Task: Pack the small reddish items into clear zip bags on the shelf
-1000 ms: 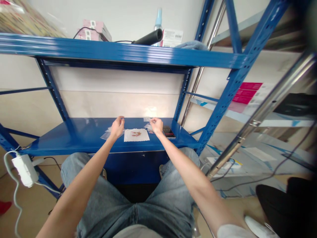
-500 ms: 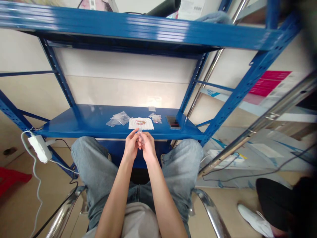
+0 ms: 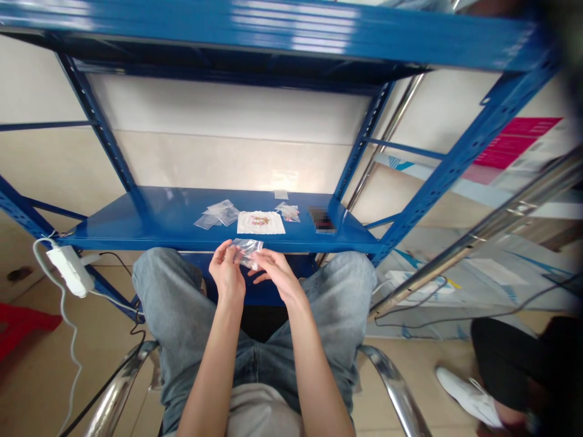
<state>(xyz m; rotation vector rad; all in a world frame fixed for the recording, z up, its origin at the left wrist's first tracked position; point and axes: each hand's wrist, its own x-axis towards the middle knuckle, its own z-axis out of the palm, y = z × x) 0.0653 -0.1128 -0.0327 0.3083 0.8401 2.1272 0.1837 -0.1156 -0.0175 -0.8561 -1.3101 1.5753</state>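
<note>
Between my two hands, just in front of the shelf edge, a small clear plastic bag (image 3: 247,250) is stretched out sideways. My left hand (image 3: 226,270) pinches its left end. At its right end, my right hand (image 3: 279,273) grips it between thumb and fingers, the other fingers loosely spread. Just beyond lies a white paper sheet (image 3: 248,227) with small colourful bits or a printed pattern in its middle; I cannot tell which. Several flat clear bags (image 3: 217,214) are heaped left of the sheet. To its right lie small filled clear bags (image 3: 288,212).
The blue shelf (image 3: 155,226) spans in front of my knees, with a blue beam (image 3: 182,30) overhead. A dark phone-like item (image 3: 322,220) lies at the shelf's right. A small white packet (image 3: 281,195) sits behind. A white power strip (image 3: 70,270) hangs at left. Someone's white shoe (image 3: 471,397) shows lower right.
My hands have moved apart, and the clear bag that was bunched between them is now spread open to view. The camera view has tilted slightly downward.
</note>
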